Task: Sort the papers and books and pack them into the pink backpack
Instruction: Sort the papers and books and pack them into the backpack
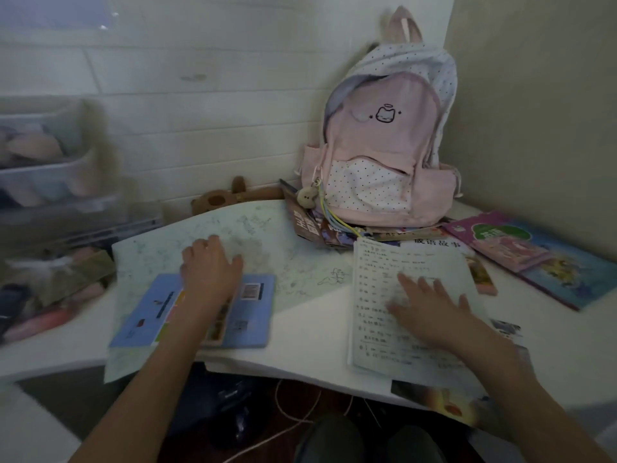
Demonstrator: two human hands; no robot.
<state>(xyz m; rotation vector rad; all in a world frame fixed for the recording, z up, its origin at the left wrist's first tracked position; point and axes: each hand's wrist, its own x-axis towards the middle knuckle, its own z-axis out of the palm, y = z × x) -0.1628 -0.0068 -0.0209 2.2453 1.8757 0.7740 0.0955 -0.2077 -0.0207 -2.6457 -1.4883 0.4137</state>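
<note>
**Sorting papers at a corner desk, both hands flat**

Resting on the white desk (310, 332), both hands lie spread and grasp nothing; the left hand (208, 269) lies palm down with fingers loosely extended, its fingertips on a large pale sheet (267, 235) covered in faint drawings, its heel and wrist over a blue book (147, 315); that book lies flat on the sheet, near the desk's front edge; the right hand (430, 307) presses with straight, splayed fingers on a stack of printed worksheets (377, 295), which lies to the right of the sheet and overhangs the front edge a little.

The pink backpack (380, 152) stands upright in the far corner, leaning against the wall, its white dotted front pocket facing the person; a small charm (305, 197) with coloured cords hangs from its left side; it appears zipped, though the top is too blurred to be sure; dark booklets (310, 225) lie under and just in front of its base; a colourful picture book (531, 259) lies to the right, near the worksheets; another glossy book (444, 402) pokes out below the stack at the desk edge.

A brown plush toy (220, 197) lies behind the sheet against the wall; clear storage bins (43, 155) stand blurred at far left.
</note>
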